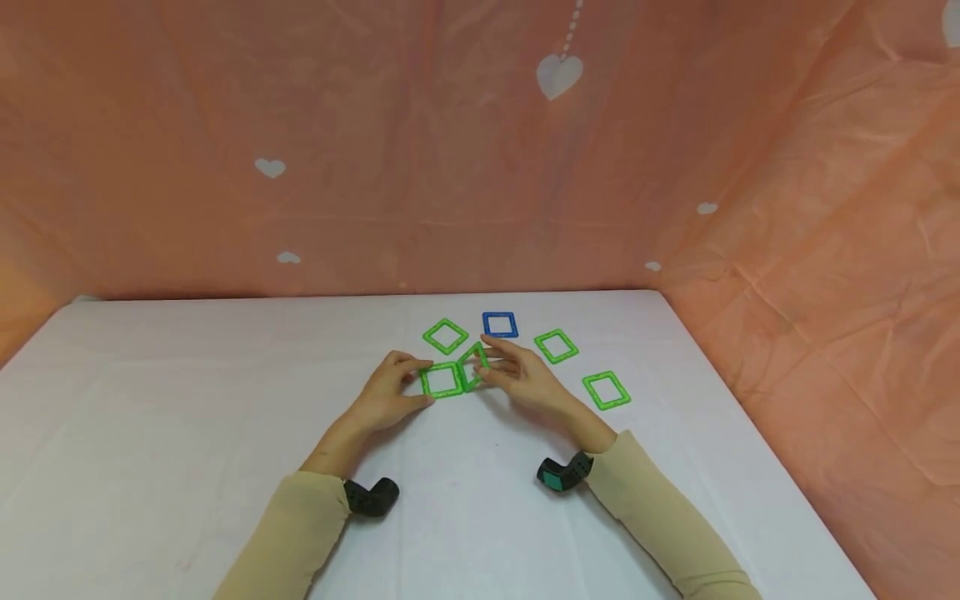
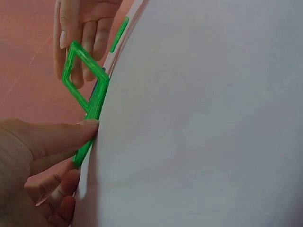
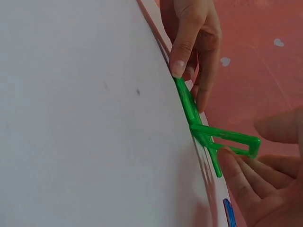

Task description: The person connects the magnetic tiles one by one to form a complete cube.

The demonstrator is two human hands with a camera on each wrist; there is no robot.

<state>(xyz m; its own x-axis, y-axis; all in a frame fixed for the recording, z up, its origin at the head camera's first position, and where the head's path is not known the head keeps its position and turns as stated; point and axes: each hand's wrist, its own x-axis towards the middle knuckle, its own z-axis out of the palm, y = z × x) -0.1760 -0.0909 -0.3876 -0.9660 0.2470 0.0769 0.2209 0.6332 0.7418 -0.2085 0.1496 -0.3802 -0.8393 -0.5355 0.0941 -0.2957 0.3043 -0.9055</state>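
With thumb and fingers, my left hand [image 1: 382, 392] grips a green square magnetic tile [image 1: 427, 383] by opposite edges, low over the white table. Along that tile's right side a second green square tile [image 2: 68, 61] stands tilted up, its edge meeting the first. My right hand [image 1: 525, 379] is around this raised tile, fingers fairly straight. In the right wrist view a fingertip [image 3: 225, 152] is at the raised tile's lower side, while the thumb [image 3: 274, 126] stands apart from it.
Behind the hands lie a green square tile [image 1: 425, 337] and a blue square tile [image 1: 500, 335]. Two more green tiles, one farther [image 1: 542, 348] and one nearer [image 1: 608, 405], lie to the right on the white table [image 1: 465, 517]. A pink cloth [image 1: 412, 167] hangs behind.
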